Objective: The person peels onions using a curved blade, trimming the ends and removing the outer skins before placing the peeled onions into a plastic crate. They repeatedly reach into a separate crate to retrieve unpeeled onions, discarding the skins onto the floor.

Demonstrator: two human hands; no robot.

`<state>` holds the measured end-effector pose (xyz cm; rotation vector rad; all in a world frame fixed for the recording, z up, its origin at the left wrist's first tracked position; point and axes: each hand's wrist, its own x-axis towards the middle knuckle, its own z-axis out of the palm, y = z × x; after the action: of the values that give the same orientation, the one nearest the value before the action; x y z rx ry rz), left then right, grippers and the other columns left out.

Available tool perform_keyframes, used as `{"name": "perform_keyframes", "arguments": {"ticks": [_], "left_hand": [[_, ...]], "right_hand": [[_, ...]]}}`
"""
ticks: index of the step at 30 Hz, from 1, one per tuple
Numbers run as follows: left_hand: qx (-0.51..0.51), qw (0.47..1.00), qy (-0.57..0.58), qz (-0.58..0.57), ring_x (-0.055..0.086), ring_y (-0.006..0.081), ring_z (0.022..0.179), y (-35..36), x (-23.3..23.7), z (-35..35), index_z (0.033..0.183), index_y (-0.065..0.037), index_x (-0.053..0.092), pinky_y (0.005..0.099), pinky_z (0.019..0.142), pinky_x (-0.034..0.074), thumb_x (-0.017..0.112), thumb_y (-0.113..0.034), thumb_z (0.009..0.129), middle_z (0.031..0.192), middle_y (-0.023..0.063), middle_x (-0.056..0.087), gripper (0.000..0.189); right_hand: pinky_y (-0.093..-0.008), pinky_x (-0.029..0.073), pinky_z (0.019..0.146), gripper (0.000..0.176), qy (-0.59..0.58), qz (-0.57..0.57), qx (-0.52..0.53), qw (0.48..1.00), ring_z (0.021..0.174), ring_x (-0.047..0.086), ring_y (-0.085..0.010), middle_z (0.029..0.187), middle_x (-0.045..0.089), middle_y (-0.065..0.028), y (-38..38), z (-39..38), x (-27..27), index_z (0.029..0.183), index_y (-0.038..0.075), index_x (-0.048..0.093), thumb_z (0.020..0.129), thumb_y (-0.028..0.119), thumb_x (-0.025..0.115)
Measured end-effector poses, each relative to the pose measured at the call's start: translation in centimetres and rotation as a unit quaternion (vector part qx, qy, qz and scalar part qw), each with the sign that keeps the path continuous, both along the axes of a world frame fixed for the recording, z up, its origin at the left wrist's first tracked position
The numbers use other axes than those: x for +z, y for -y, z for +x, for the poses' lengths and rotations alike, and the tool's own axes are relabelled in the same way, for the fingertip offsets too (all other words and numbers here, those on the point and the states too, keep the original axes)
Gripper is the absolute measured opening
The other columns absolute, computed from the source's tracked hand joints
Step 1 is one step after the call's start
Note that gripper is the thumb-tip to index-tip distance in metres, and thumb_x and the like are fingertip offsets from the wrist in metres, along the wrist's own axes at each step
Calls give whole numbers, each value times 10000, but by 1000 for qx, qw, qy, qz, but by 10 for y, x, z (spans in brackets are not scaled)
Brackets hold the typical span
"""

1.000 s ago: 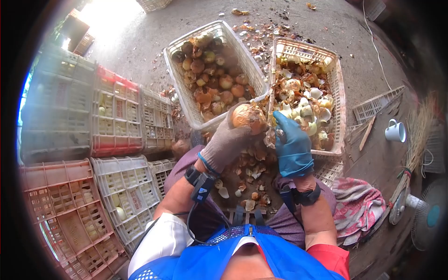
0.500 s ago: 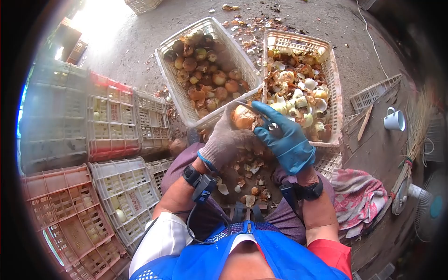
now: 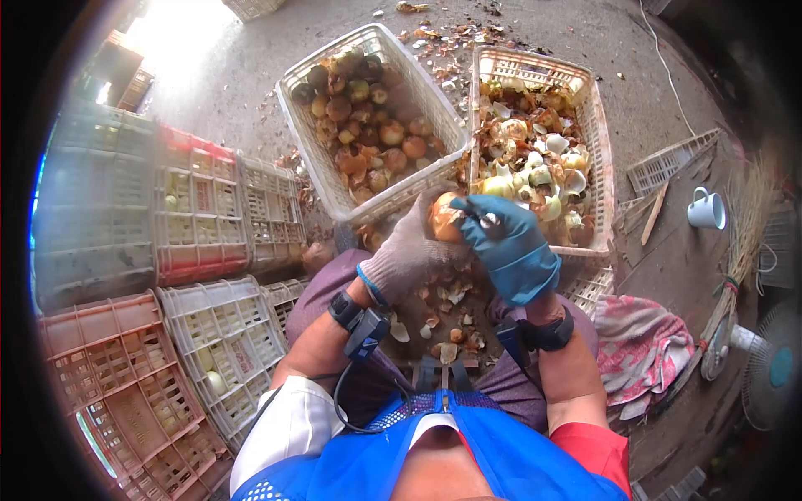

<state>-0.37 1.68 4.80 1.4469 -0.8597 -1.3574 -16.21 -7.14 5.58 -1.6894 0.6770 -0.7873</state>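
Note:
My left hand [image 3: 411, 250], in a pale knit glove, is closed round a brown-skinned onion [image 3: 445, 219] above my lap. My right hand [image 3: 511, 250], in a blue rubber glove, presses against the onion's right side with its fingers curled. A small knife [image 3: 489, 220] is in that hand; only a shiny bit of metal shows now, and the rest is hidden by the glove. Just ahead, a crate [image 3: 322, 188] holds several unpeeled onions. To its right, another crate [image 3: 603, 159] holds onion skins and pale trimmings.
Stacked crates [image 3: 159, 334] with pale onions inside stand on the left. Skins [image 3: 455, 334] litter the floor between my legs. On the right are a white mug [image 3: 706, 210], a pink-and-white towel [image 3: 639, 342], a straw broom [image 3: 735, 259] and a fan [image 3: 777, 367].
The knife blade, visible across the top of the onion before, has drawn back into my right hand. My right fingers have curled in, and the onion has turned slightly in my left hand.

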Motion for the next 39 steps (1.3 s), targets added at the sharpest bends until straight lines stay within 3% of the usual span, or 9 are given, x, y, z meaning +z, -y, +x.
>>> {"name": "perform_keyframes", "arguments": {"ticks": [2,8,13,14,17,20,23,27,39], "left_hand": [[2,998,53,-31,650,129,936,2,-8,-1,1467,-67,411,287,785,574,870,-133,781,1138,92,665,829],[-8,991,115,-68,641,109,832,0,-16,-7,1526,-72,375,269,717,569,869,-183,797,1109,79,670,888],[40,994,-105,-2,654,104,793,-1,-11,-11,1573,-82,333,249,678,571,799,-177,864,1073,73,687,853],[42,987,-155,-6,658,104,784,-1,-16,-7,1568,-79,341,248,668,571,779,-167,880,1067,70,691,821],[49,966,-252,-21,666,242,1189,-2,-7,5,1545,-60,364,385,989,594,820,-243,855,1374,124,609,847],[84,965,-240,-60,666,261,1188,2,-2,7,1514,-49,409,426,993,601,833,-269,849,1370,130,610,819],[119,963,-228,-75,654,159,1108,-2,-17,10,1462,-20,462,306,946,558,663,-41,939,1268,75,648,561],[95,965,-226,-88,644,156,1130,-4,-15,14,1444,-26,479,311,969,547,676,-44,938,1283,67,641,543],[105,976,-183,-54,653,145,1117,-2,-22,5,1402,-28,522,298,942,558,640,-107,997,1260,63,656,429]], "right_hand": [[-250,528,677,191,-32,110,-15,993,782,638,-56,913,740,-10,0,0,9,1127,19,742,944,73,747],[-235,480,614,173,-30,122,-130,984,670,552,-24,764,677,32,12,-4,-3,1107,37,746,969,143,738],[-229,538,679,171,-78,121,-265,953,741,625,-36,857,696,28,38,-18,0,1162,56,721,1001,46,665],[-299,573,686,275,-127,117,-267,948,712,678,-125,863,728,-11,40,-19,9,1276,78,687,1003,85,655],[-403,573,698,489,-322,-118,-219,913,740,716,-243,848,718,-106,44,-25,-1,1423,111,590,948,136,702],[-410,571,891,452,-285,-143,-131,939,1012,712,-343,1179,716,-186,23,-18,6,1413,128,614,962,103,620],[-436,566,820,464,-262,-236,-54,934,913,705,-353,1036,719,-175,14,-13,4,1327,129,678,878,22,627],[-459,543,737,507,-243,-296,-43,923,802,680,-354,894,692,-153,9,-7,3,1269,131,713,794,-22,622],[-458,509,644,433,-241,-368,-35,897,744,674,-328,857,660,-113,2,-11,5,1292,83,668,863,68,612]]}}
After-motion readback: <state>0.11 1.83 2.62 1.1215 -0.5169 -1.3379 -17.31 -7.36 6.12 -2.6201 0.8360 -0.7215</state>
